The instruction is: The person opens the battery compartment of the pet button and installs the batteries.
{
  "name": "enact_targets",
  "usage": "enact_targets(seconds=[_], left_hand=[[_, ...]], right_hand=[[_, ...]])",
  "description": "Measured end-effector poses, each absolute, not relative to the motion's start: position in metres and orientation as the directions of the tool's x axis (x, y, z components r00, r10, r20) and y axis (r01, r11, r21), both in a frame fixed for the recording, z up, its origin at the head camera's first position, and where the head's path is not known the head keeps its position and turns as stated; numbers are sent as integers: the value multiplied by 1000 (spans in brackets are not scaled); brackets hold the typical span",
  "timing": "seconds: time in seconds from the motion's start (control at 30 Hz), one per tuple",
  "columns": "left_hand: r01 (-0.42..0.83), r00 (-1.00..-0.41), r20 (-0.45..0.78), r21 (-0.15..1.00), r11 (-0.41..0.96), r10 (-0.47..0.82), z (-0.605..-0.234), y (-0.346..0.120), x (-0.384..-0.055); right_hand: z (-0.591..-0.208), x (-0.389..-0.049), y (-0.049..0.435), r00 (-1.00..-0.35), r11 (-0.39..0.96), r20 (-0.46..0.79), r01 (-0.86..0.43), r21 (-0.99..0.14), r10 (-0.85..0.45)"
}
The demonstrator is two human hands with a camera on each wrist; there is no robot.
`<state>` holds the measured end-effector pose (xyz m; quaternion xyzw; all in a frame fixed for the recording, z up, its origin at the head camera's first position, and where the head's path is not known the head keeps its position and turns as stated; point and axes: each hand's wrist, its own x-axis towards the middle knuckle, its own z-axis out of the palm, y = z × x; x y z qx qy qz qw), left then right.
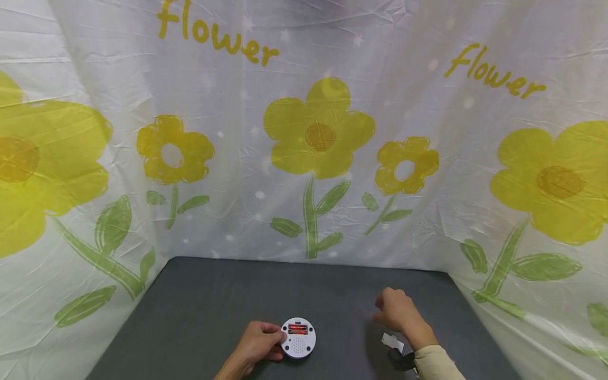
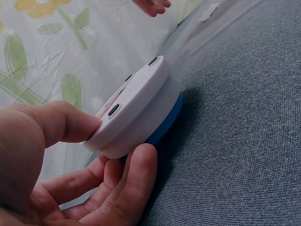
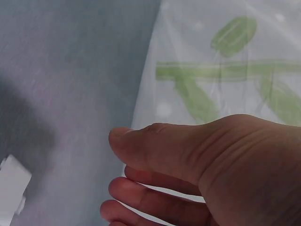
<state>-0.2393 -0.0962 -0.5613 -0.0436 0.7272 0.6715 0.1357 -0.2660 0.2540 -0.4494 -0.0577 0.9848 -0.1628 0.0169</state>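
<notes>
The left hand (image 1: pixel 260 340) pinches the round white device (image 1: pixel 298 346) by its rim over the dark tabletop (image 1: pixel 328 290), while the right hand (image 1: pixel 399 312) hovers loosely curled, with nothing visible in it. The red batteries (image 1: pixel 297 329) lie uncovered, so a slipping pinch could spill them; the small white piece (image 1: pixel 392 342) (close under the right forearm (image 1: pixel 421 333)) might be knocked by a careless sweep.
</notes>
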Motion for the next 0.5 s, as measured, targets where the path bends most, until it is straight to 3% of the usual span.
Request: enact_targets(seconds=[0.5], left_hand=[[-225,-965,-232,972,73,125,-563,-96,-238]], right_hand=[[-474,-258,280,-992,966,-100,-45,-255,-72]])
